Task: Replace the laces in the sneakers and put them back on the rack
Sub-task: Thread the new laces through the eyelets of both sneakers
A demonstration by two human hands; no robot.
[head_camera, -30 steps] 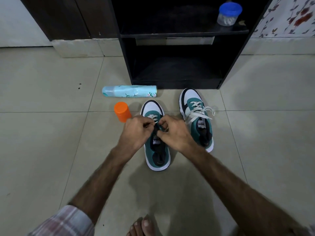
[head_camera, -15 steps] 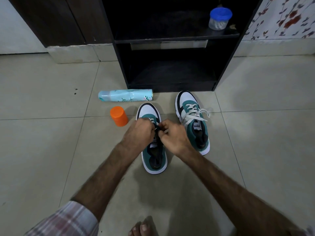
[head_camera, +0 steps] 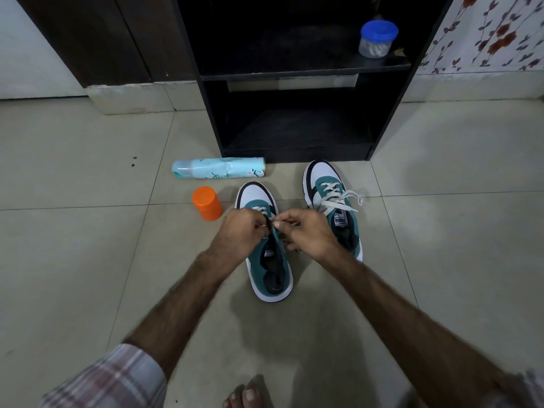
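Two teal, white and black sneakers stand on the tiled floor before a black rack (head_camera: 294,76). The left sneaker (head_camera: 272,269) points away from me, and both hands work over its tongue. My left hand (head_camera: 235,234) pinches the white lace (head_camera: 275,223) at the eyelets. My right hand (head_camera: 309,234) pinches the same lace from the other side. Only the lowest rows near its toe show lace. The right sneaker (head_camera: 329,195) is laced in white, with loose ends lying off to its right.
A pale blue spray can (head_camera: 219,168) lies on its side left of the rack. An orange cap (head_camera: 207,203) stands beside the left sneaker's toe. A blue-lidded jar (head_camera: 376,39) sits on the rack's upper shelf. My bare toes (head_camera: 244,394) show at the bottom edge.
The view has shifted slightly lower and both hands stay over the left sneaker, fingers working the lace. The sneakers, can and cap have not moved.
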